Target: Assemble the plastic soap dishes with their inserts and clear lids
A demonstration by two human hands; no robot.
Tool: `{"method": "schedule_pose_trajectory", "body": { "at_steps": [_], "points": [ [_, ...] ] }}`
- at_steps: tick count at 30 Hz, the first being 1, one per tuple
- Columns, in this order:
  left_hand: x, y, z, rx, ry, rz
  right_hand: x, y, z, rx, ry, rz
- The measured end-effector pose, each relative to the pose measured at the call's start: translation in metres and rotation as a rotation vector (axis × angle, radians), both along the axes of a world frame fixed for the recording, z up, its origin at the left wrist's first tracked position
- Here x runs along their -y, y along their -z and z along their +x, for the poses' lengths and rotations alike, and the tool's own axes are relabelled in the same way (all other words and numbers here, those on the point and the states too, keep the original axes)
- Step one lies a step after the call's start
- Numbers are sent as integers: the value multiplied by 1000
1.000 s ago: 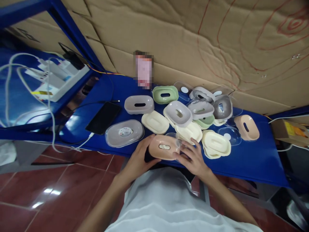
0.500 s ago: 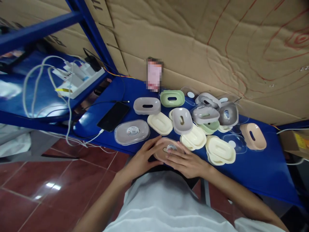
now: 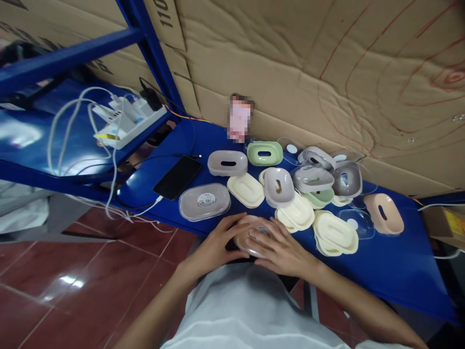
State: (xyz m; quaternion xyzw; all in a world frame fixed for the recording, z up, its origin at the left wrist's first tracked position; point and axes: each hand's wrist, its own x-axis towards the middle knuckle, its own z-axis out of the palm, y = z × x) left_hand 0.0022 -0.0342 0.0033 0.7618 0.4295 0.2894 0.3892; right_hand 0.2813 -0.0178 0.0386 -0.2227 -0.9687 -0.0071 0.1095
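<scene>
Head view: your left hand (image 3: 214,242) and right hand (image 3: 279,249) close together around the pink soap box (image 3: 250,237) at the near edge of the blue table (image 3: 381,261), right palm flat on its clear lid (image 3: 262,231), fingers spread.

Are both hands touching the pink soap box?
Touching. The head view shows the left hand wrapped round the left end of the pink soap box, and the right hand lying flat on its top, with no gap visible.
</scene>
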Motion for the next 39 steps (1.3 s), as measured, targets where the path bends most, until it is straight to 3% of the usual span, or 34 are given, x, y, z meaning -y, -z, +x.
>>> {"method": "schedule_pose_trajectory", "body": {
  "at_steps": [4, 13, 18, 23, 25, 28, 31, 35, 39],
  "points": [
    [0, 0, 2, -25, 6, -7, -5, 1, 0, 7, -77, 16],
    [-1, 0, 0, 12, -16, -12, -12, 10, 1, -44, -33, 6],
    [-1, 3, -1, 2, 1, 66, -13, 15, -2, -129, -38, 29],
    [10, -1, -4, -77, -32, 114, -22, -10, 0, -241, 34, -312],
    [18, -1, -8, -112, -69, 116, -32, -24, -5, -254, 143, -346],
    [29, 3, -15, -138, -124, 149, -54, -39, -26, -115, 227, -160],
    [34, 6, -20, -147, -158, 180, -79, -41, -62, 83, 275, -22],
    [36, 6, -21, -149, -167, 169, -101, -34, -100, 292, 405, -53],
    [36, 9, -20, -141, -166, 184, -103, -34, -100, 307, 444, -93]
  ]
}}
